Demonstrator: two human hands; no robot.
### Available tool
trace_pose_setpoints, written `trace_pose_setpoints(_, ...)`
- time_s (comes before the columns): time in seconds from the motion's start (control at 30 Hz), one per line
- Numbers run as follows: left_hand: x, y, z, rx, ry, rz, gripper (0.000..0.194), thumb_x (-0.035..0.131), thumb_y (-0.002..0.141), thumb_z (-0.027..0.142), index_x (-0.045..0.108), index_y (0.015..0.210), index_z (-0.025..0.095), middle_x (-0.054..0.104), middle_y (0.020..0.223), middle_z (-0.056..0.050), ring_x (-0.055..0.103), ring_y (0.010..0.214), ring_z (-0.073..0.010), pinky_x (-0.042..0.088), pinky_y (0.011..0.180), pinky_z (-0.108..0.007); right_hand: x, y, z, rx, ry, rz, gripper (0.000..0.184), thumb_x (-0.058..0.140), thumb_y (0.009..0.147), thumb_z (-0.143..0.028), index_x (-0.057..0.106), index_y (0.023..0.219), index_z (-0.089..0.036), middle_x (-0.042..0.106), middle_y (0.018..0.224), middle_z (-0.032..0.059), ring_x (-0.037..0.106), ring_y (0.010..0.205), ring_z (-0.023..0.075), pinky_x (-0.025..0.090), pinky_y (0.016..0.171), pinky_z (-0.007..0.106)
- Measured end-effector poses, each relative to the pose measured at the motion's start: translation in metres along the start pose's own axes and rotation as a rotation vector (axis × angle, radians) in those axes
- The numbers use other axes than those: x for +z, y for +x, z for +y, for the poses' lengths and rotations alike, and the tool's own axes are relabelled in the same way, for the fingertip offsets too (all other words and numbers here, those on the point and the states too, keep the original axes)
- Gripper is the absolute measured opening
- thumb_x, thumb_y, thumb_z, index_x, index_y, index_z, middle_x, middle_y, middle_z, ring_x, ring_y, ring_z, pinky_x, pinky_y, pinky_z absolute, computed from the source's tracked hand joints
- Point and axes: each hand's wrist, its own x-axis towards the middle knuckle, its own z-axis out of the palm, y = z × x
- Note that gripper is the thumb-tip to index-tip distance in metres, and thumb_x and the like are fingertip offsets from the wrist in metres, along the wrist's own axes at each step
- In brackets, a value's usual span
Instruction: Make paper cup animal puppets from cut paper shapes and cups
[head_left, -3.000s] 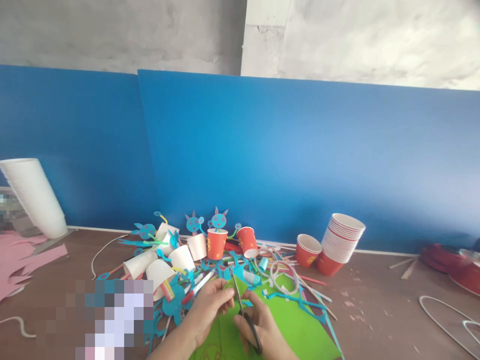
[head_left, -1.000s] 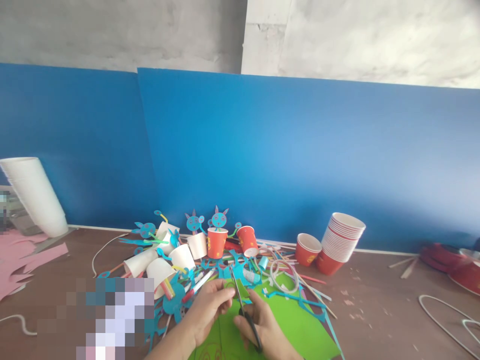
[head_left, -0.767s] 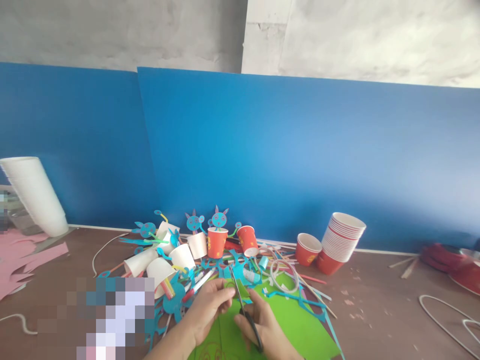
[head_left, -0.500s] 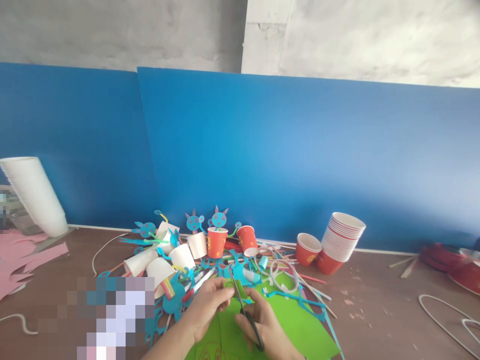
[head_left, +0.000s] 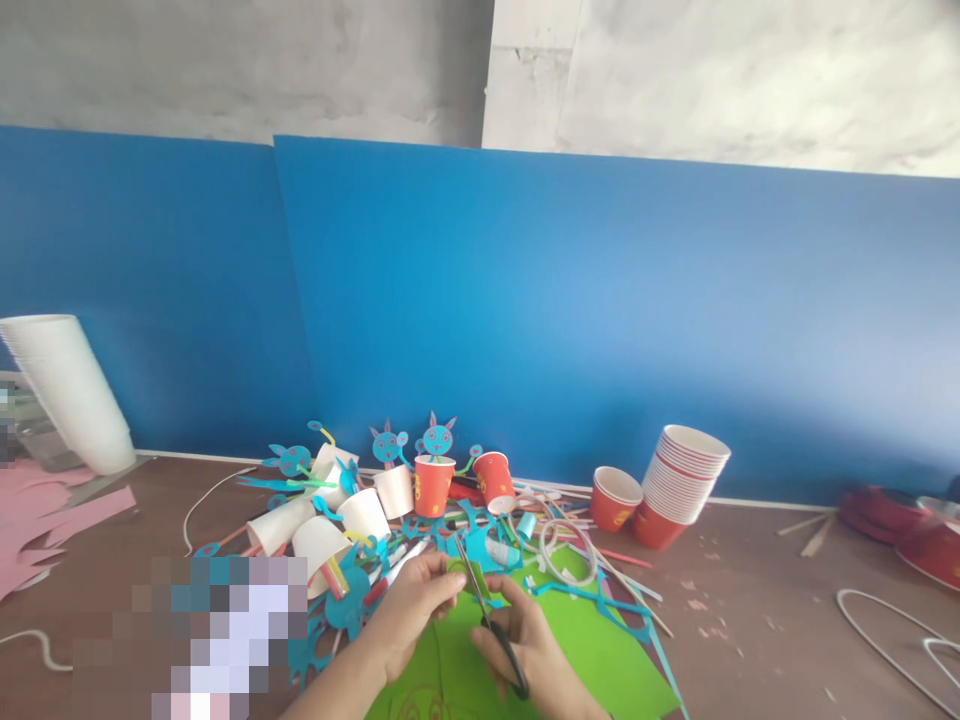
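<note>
At the bottom centre a green paper sheet (head_left: 592, 655) lies under both of my hands. My left hand (head_left: 409, 615) is closed, pinching the sheet's far edge between thumb and fingers. My right hand (head_left: 529, 650) is wrapped round the black handles of a pair of scissors (head_left: 484, 615). The blades point away from me and sit in the green paper right beside my left fingertips. Just beyond my hands lies a heap of paper cups with blue paper animal cut-outs (head_left: 420, 470) and straws.
A stack of red cups (head_left: 686, 480) and a single red cup (head_left: 613, 500) stand at the right, against the blue board (head_left: 600, 310). White cups (head_left: 71, 395) lean at the far left above pink paper (head_left: 45, 515). White wire loops (head_left: 900, 640) lie at the right.
My hands and the scissors have shifted only slightly over the green sheet. The blades have worked a little along the paper near my left fingers. Nothing else on the table moved.
</note>
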Motion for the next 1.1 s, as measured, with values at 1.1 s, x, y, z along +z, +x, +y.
trace_pose_setpoints(1.1, -0.004, 0.004, -0.006, 0.032, 0.066, -0.003, 0.03, 0.068, 0.065, 0.044, 0.054, 0.064, 0.018, 0.048, 0.052, 0.006, 0.039, 0.052, -0.0092, 0.028, 0.052, -0.023, -0.001, 0.001, 0.001, 0.016, 0.021, -0.037, 0.064, 0.073, 0.063, -0.057, 0.037, 0.102, -0.021, 0.042, 0.046, -0.0155, 0.036, 0.032, 0.0047, 0.032, 0.029, 0.015)
